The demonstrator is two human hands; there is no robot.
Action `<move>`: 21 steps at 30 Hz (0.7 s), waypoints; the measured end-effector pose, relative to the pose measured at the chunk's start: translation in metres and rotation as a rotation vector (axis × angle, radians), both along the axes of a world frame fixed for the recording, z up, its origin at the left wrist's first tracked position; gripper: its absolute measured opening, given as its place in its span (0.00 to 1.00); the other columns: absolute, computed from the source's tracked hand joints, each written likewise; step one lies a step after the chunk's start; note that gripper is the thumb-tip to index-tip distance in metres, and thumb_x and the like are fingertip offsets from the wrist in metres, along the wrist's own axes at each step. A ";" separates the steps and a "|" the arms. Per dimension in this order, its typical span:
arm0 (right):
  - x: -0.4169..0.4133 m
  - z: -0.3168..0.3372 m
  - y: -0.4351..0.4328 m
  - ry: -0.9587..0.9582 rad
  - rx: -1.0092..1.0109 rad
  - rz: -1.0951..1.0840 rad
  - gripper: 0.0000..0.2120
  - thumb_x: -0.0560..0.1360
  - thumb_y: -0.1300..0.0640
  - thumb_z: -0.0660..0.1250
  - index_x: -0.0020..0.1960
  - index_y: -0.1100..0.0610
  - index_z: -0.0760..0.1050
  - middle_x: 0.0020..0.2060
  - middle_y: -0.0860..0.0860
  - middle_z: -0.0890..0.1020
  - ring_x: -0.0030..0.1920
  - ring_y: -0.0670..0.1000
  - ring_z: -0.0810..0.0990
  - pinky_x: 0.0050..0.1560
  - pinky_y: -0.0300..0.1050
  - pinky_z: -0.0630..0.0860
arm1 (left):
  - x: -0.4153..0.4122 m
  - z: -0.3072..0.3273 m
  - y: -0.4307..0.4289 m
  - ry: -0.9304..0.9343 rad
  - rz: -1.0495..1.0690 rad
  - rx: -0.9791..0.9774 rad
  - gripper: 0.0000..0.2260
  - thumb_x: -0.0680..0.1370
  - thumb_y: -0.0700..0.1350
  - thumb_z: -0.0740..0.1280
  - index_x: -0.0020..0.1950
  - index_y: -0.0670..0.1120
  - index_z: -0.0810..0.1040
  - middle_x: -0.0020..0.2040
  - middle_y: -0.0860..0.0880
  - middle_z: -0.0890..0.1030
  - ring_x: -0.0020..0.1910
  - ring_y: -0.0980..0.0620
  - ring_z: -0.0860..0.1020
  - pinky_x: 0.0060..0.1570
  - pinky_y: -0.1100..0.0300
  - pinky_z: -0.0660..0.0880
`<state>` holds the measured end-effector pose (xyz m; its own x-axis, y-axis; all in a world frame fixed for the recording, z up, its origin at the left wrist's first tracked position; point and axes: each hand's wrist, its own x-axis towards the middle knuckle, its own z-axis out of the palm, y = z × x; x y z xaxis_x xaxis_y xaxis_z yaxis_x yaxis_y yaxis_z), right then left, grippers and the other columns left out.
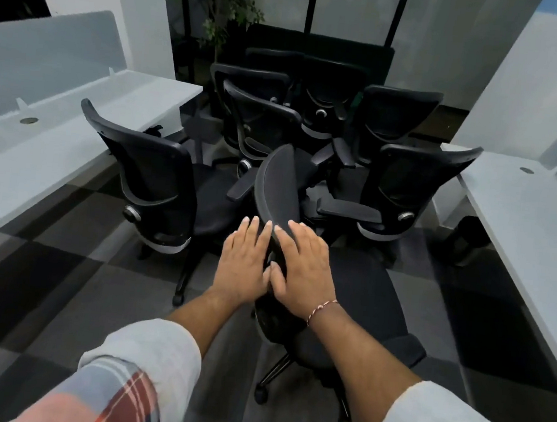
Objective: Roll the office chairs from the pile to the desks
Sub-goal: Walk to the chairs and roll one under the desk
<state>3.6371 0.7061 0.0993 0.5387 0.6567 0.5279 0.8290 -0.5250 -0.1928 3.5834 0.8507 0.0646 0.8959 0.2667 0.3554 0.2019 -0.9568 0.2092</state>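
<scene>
Rolled sleeves (155, 345) fill the bottom edge. White desks (72, 143) flank the checkered carpet (60, 275), with a pile of black mesh office chairs (261, 124) between them. At the pile's near edge, the nearest chair (280, 180), black and on castors, shows its backrest edge-on. The left hand (243, 258) and right hand (302, 267) lie flat on it, fingers straight. A thread bracelet (322, 308) circles the right wrist.

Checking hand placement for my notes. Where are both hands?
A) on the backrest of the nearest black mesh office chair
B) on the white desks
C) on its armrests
A: the left hand and right hand lie flat, fingers straight, against the nearest black mesh office chair's backrest.
</scene>
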 end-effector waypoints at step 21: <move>0.072 0.022 0.154 0.476 -0.397 -0.618 0.12 0.77 0.52 0.65 0.56 0.56 0.69 0.50 0.54 0.81 0.49 0.57 0.81 0.38 0.47 0.69 | 0.161 0.049 0.156 0.320 -0.511 0.465 0.27 0.74 0.48 0.68 0.71 0.46 0.65 0.75 0.44 0.64 0.80 0.41 0.52 0.77 0.44 0.53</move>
